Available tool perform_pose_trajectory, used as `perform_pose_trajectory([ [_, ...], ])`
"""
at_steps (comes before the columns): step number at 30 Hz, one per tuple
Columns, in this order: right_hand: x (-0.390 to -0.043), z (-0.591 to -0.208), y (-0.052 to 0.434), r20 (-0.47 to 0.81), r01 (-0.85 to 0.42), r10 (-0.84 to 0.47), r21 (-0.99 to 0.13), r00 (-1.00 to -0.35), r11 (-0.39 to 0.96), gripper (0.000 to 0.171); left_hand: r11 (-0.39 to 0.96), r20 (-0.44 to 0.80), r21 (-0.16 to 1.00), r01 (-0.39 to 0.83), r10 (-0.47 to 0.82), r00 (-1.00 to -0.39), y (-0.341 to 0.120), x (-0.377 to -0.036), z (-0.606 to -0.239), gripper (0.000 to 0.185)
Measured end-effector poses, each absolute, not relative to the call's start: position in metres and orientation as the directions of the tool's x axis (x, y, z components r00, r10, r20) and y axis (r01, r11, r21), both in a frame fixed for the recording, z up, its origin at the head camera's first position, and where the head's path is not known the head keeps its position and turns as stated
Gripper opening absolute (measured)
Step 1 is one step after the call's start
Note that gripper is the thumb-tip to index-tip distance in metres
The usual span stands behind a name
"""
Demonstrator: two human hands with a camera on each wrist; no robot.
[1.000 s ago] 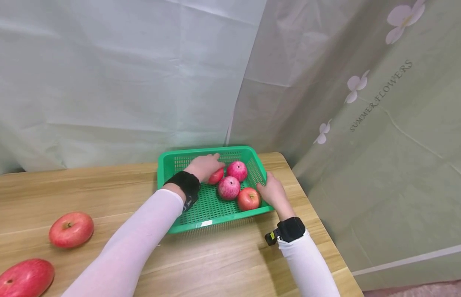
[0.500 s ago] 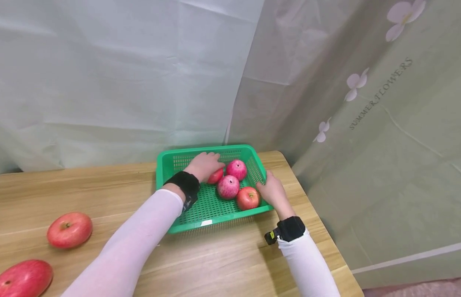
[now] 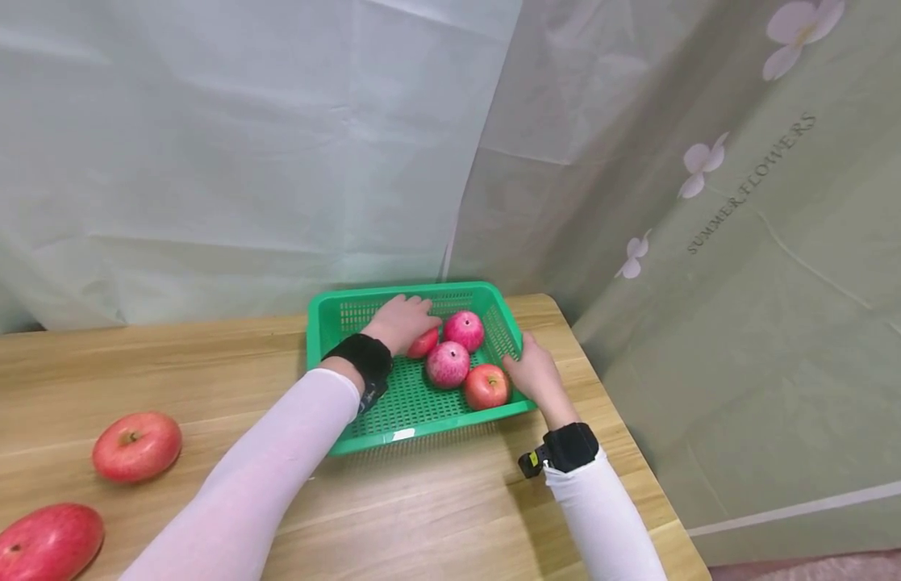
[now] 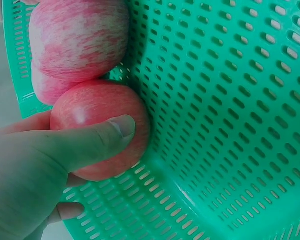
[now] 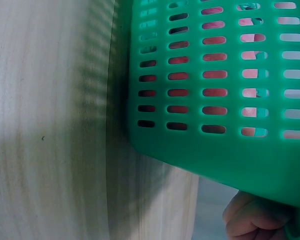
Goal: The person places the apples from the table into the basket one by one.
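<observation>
A green plastic basket (image 3: 402, 434) with slotted walls stands on the wooden table, several red apples inside it. My left hand (image 3: 401, 323) reaches into it and grips a red apple (image 4: 102, 107); the thumb lies across the fruit in the left wrist view. Against that apple rests a streaky pink apple (image 3: 448, 365), with another pink apple (image 3: 464, 331) behind. A lighter red apple (image 3: 486, 386) sits in the near right corner. My right hand (image 3: 535, 373) holds the basket's right rim; in the right wrist view its curled fingers (image 5: 255, 217) show below the rim.
Two more apples lie on the table at the left, one red apple (image 3: 136, 446) and a larger-looking apple (image 3: 45, 545) nearer the front. Behind the table hangs a pale curtain (image 3: 225, 161). The table's right edge (image 3: 624, 428) runs close beside the right arm.
Both hands keep their places on the apple and the basket rim. Only a slight shift of the head view shows.
</observation>
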State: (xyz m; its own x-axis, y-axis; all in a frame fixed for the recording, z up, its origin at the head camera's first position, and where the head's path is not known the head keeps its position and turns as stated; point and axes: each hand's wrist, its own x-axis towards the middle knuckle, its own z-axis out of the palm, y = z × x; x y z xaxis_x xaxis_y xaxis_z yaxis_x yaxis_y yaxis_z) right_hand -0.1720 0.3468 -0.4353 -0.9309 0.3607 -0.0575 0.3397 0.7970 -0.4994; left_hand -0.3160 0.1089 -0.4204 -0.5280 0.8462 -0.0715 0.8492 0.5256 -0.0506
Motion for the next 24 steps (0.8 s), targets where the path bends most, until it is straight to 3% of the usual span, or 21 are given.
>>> perform_pose_trajectory([
  [6,-0.1711,-0.4336,0.3464,-0.042,0.328,0.357,-0.507,-0.933,0.797,0.05,0.52,-0.041,-0.042,0.853,0.852,-0.522,0.1084,-0.3165,-0.4224,0.06],
  [15,-0.1718,-0.4338,0.3458,-0.052,0.332,0.358,-0.513,-0.932,0.791,0.052,0.537,-0.056,-0.019,0.843,0.841,-0.537,0.1047,-0.3149,-0.4204,0.066],
  [24,-0.1715,-0.434,0.3451,-0.051,0.338,0.365,-0.512,-0.93,0.79,0.051,0.562,-0.097,0.062,0.825,0.826,-0.556,0.1009,-0.3134,-0.4173,0.065],
])
